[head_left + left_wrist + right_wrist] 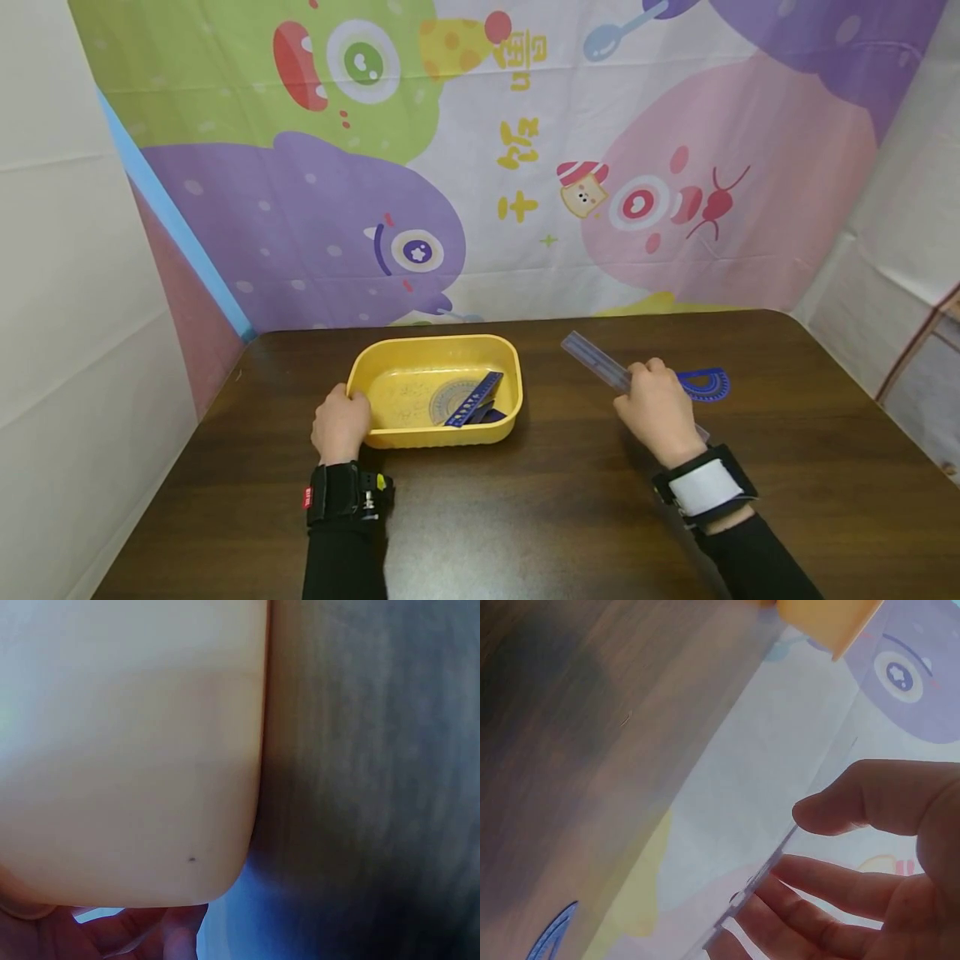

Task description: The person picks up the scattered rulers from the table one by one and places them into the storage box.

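A clear ruler (597,362) is pinched between the thumb and fingers of my right hand (660,410), held slanting above the table's right half. The right wrist view shows the same hand (847,877) gripping the thin ruler edge. Just beyond it on the table lies a blue protractor (707,384). My left hand (341,423) grips the left end of a yellow basin (390,437), thumb over the rim. Inside the basin are a blue ruler (474,399), a clear protractor (450,398) and dark blue pieces partly hidden beneath the ruler.
The brown wooden table (525,517) fills the lower view. Behind it hangs a cloth (517,275) printed with cartoon monsters, and pale cloth walls (67,292) flank both sides. A black strap device (345,493) sits on my left wrist.
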The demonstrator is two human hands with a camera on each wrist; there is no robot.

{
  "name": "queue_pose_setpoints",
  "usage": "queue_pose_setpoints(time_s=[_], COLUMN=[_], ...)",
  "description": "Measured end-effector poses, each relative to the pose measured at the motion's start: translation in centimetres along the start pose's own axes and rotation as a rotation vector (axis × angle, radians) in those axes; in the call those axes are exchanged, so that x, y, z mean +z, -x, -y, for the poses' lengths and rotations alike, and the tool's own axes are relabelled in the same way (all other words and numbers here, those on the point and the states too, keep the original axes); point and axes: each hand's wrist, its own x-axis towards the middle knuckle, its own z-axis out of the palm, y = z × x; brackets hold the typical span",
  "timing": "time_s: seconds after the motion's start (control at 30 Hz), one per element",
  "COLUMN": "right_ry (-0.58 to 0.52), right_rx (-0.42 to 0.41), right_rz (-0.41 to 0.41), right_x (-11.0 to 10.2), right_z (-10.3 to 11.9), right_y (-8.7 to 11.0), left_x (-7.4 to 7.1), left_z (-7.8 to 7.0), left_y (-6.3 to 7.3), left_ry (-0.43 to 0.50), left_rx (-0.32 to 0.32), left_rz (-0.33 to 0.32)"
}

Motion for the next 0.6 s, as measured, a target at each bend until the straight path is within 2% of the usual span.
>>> queue_pose_setpoints(time_s=[0.6], right_ry=[-0.017], right_rx=[-0.013], right_rz=[0.012], right_x=[0.4], right_z=[1.6], right_y=[-0.1], left_x=[-0.1], left_z=[0.0], left_y=[0.1], left_ry=[0.001], left_rx=[0.003], left_rz=[0.001])
